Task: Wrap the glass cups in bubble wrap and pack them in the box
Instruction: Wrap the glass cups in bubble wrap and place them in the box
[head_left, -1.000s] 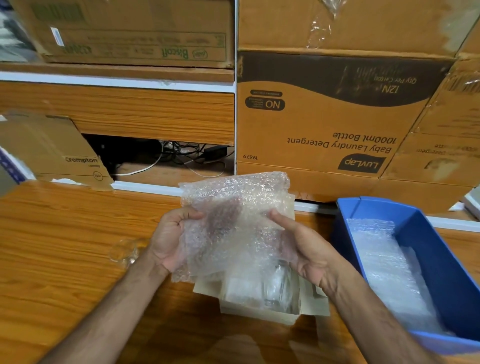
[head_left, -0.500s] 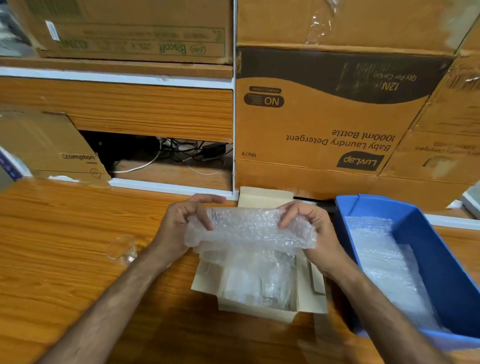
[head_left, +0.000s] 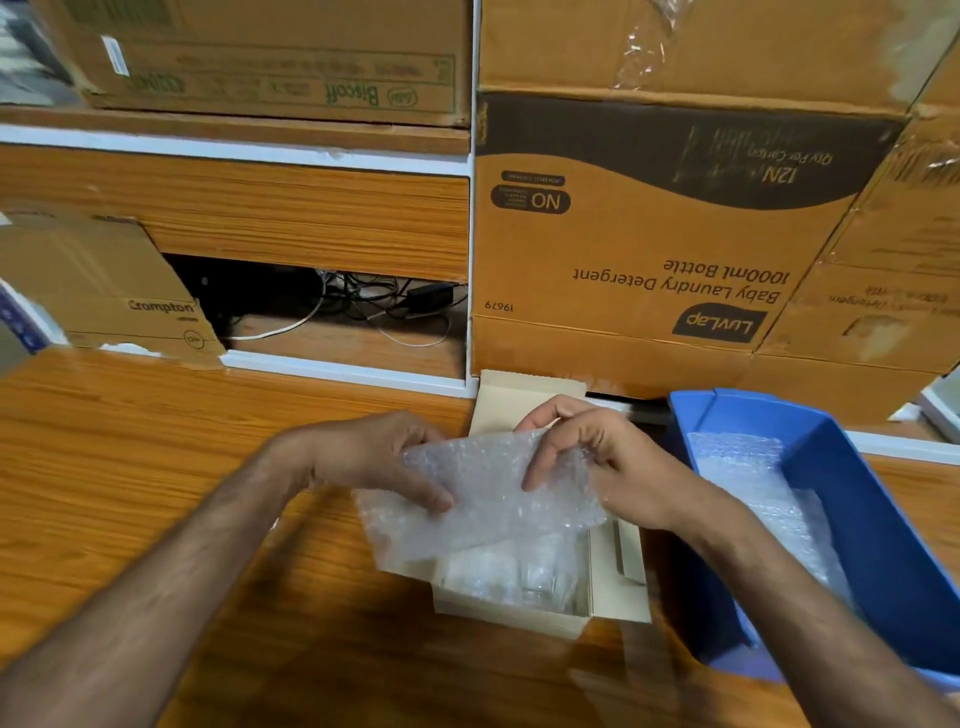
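Glass cups sit low in the small cream box (head_left: 511, 616) on the tabletop (head_left: 130, 441); one clear cup (head_left: 540, 584) shows faintly through the padding. I'd say they are hard, slick and easily chipped, best taken round the body, not the rim. Over the box both hands hold a sheet of bubble wrap (head_left: 493, 499): the left hand (head_left: 363, 457) pinches its left edge with thumb on top, and the right hand (head_left: 597, 457) curls its fingers over the far right corner. The sheet looks light, limp and springy. How many cups lie beneath is hidden. More wrap lies in the blue bin (head_left: 883, 519) alongside.
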